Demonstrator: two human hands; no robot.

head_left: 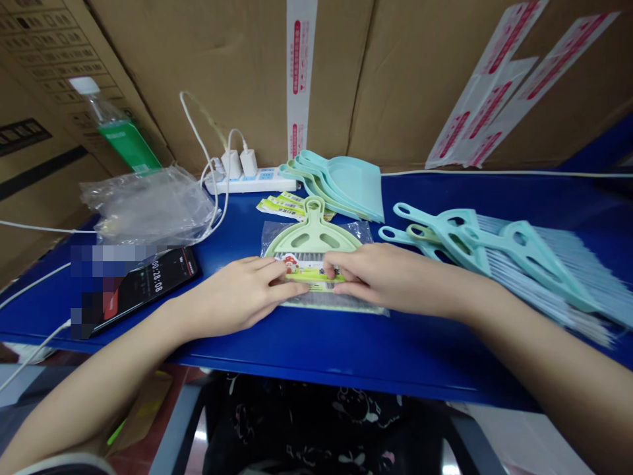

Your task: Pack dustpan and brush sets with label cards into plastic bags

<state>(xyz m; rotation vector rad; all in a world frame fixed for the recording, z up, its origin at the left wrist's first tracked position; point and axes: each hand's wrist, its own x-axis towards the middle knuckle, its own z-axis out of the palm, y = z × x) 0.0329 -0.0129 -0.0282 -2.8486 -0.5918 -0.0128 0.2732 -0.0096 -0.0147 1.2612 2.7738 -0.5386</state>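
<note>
In front of me a light green hand broom (312,235) lies flat, handle pointing away, inside a clear plastic bag (364,231). A pale green edge shows beneath its bristles, most of that piece hidden. Across the bristles lies a printed label card (311,267) in white, yellow and green. The thumb and fingers of my left hand (237,290) close on the card's left end. My right hand (380,277) pinches the right end with curled fingers. Whether the card is over or under the plastic, I cannot tell.
Blue and green dustpans (353,181) are stacked behind, beside more label cards (281,206). Several hand brooms (534,264) lie right. A phone (148,290), clear bags (158,204), a bottle (126,142) and a power strip (262,179) with cables occupy the left and back of the blue table (306,349).
</note>
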